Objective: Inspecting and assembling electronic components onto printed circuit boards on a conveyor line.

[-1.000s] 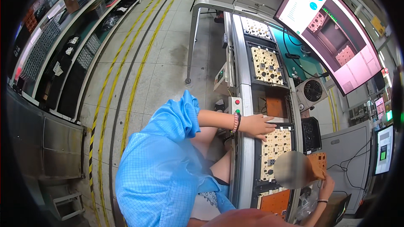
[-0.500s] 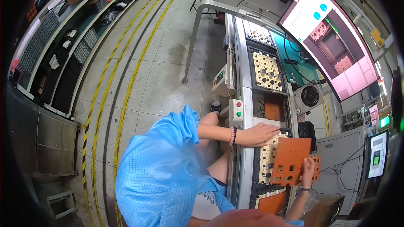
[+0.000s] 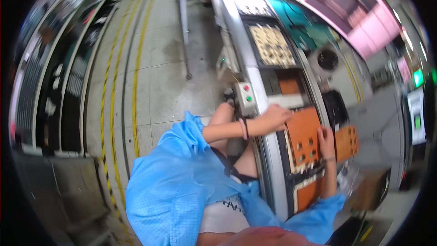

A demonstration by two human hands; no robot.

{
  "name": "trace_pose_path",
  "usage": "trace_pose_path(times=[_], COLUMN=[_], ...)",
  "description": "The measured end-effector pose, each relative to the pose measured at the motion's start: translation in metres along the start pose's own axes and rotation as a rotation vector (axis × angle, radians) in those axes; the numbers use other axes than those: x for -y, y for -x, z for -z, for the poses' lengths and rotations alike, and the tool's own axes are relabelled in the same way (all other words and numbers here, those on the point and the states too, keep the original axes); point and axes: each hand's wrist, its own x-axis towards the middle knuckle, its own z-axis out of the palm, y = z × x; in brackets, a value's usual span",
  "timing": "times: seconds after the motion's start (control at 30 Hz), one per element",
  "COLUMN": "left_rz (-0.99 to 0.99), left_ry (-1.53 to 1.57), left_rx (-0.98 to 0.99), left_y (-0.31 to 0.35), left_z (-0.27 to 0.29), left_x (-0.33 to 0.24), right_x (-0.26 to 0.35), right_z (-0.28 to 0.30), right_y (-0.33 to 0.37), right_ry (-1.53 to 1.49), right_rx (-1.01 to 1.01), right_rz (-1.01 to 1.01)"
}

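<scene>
A flat orange-brown board (image 3: 304, 130) with square cut-outs lies over a cream fixture (image 3: 298, 170) on the conveyor line, covering most of it. My left hand (image 3: 274, 118) is at the board's upper left corner, fingers bent and closed on its edge. On the opposite side, my right hand (image 3: 326, 142) pinches the board's right edge between thumb and fingers. Motion blur softens both sets of fingertips. Beside my right hand, a second orange-brown plate (image 3: 347, 144) with several holes sticks out past the conveyor rail.
Another cream fixture (image 3: 272, 45) sits farther up the line. Nearer me is one holding an orange-brown board (image 3: 309, 194). A button box (image 3: 246, 95) is fixed to the conveyor's left rail (image 3: 257, 82). A large monitor (image 3: 346, 9) hangs at the upper right, above a round fan (image 3: 327, 59).
The board has gone from tilted above the fixture to lying over it. My left hand has moved from the fixture to the board's corner. The whole view has shifted.
</scene>
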Motion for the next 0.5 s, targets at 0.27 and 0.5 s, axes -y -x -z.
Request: trace_pose_path(times=[0.27,0.5], left_rz=[-0.014,-0.018], left_ry=[0.086,0.004], left_rx=[0.014,0.087], left_y=[0.000,-0.007], left_z=[0.023,0.018], left_x=[-0.005,-0.018], right_x=[0.057,0.064], right_z=[0.007,0.011], right_y=[0.034,0.053], right_ry=[0.232,0.290], right_rx=[-0.049,-0.074], right_rz=[0.149,0.106])
